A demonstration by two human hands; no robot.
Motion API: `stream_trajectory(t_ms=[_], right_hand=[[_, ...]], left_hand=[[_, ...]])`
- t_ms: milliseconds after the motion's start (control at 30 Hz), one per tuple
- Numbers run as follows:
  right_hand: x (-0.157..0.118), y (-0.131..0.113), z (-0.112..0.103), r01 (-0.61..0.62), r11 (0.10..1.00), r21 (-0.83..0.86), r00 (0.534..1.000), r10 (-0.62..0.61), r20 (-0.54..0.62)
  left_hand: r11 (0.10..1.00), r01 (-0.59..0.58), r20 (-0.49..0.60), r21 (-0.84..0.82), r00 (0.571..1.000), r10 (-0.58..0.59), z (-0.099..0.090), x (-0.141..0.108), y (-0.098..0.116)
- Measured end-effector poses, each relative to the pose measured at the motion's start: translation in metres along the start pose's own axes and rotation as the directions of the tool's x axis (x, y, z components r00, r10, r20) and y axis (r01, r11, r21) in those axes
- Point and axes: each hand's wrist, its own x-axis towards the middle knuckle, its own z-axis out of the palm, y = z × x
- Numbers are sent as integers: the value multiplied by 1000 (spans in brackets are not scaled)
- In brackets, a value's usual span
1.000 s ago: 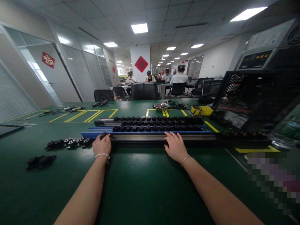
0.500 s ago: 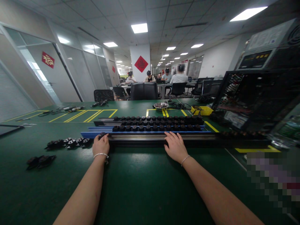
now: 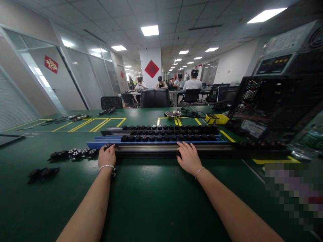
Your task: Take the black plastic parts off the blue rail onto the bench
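A long black rail with a metallic strip [image 3: 148,148] lies crosswise on the green table in front of me. At its left end my left hand [image 3: 107,157] is closed on a small black part [image 3: 108,145], whose top shows above the fingers. My right hand [image 3: 189,157] rests on the rail near its middle, palm down, fingers stretched and apart. Just behind lie blue rails [image 3: 96,145] bearing a row of small black pieces [image 3: 166,138]. A similar row [image 3: 171,128] sits farther back. Left of my left hand is a cluster of loose black parts [image 3: 75,153].
More black parts [image 3: 43,174] lie at the left. A metal bowl [image 3: 173,115], a yellow box [image 3: 217,119] and cables stand beyond the rails. An open computer case [image 3: 267,101] rises at the right. Several people sit at far desks.
My left hand has shifted slightly left with the small black part. My right hand stays in place on the rail.
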Motion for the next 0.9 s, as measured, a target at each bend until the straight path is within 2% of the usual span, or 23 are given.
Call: stream_trajectory(t_ms=[233, 733, 900], right_hand=[[0, 1, 1, 0, 1000, 9, 1000, 0, -1], [-1, 1, -1, 10, 1000, 10, 1000, -10, -10], [-1, 1, -1, 8, 1000, 15, 1000, -8, -7]], left_hand=[[999, 32, 7, 0, 999, -32, -1, 2, -3], [999, -15, -34, 28, 999, 16, -3, 3, -4], [1000, 9, -30, 18, 1000, -8, -2, 4, -7]])
